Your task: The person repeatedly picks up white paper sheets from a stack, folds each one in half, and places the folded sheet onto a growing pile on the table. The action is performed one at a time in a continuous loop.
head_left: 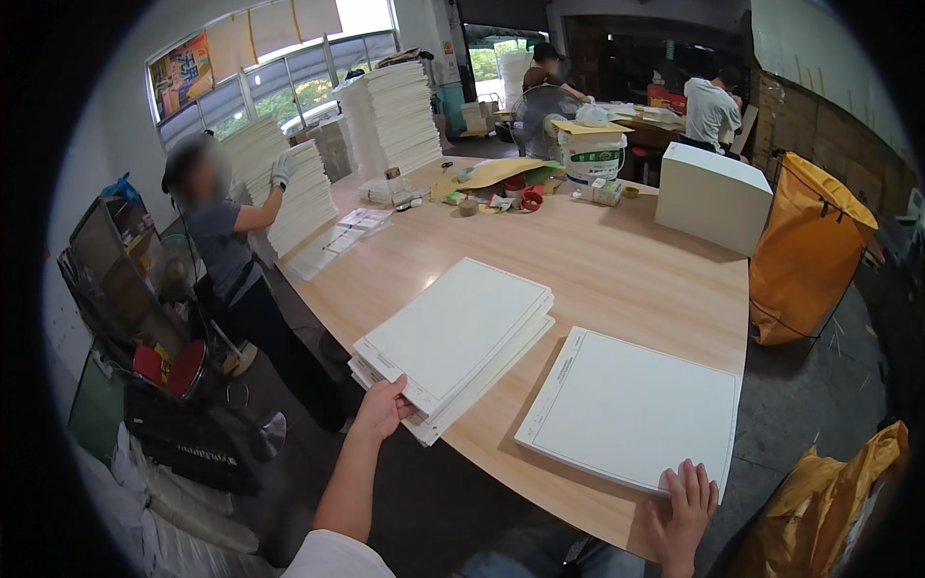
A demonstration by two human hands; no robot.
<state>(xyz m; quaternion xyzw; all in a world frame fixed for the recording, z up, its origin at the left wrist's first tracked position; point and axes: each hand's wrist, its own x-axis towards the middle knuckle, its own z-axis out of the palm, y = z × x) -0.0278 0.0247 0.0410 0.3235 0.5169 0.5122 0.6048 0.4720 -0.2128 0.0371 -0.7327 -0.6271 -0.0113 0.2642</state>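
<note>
My left hand [385, 409] grips the near corner of a white printed board stack [453, 332], its fingers closed around the edge of the upper boards. The layers beneath are slightly fanned out, and their corner juts over the table's near edge. To the right lies a second, neater stack of white boards [631, 409] with thin printed border lines. On its near right corner rests my right hand [686, 506], fingers stretched out and apart. Both stacks lie on the wood-coloured table [501, 462].
A white block-like stack [713, 197] stands at the table's far right, beside an orange bag [809, 250]. Farther back are a white bucket [590, 159] and small clutter. At left, a gloved co-worker [226, 226] touches tall sheet piles [299, 197]. Another orange bag [819, 511] sits near right.
</note>
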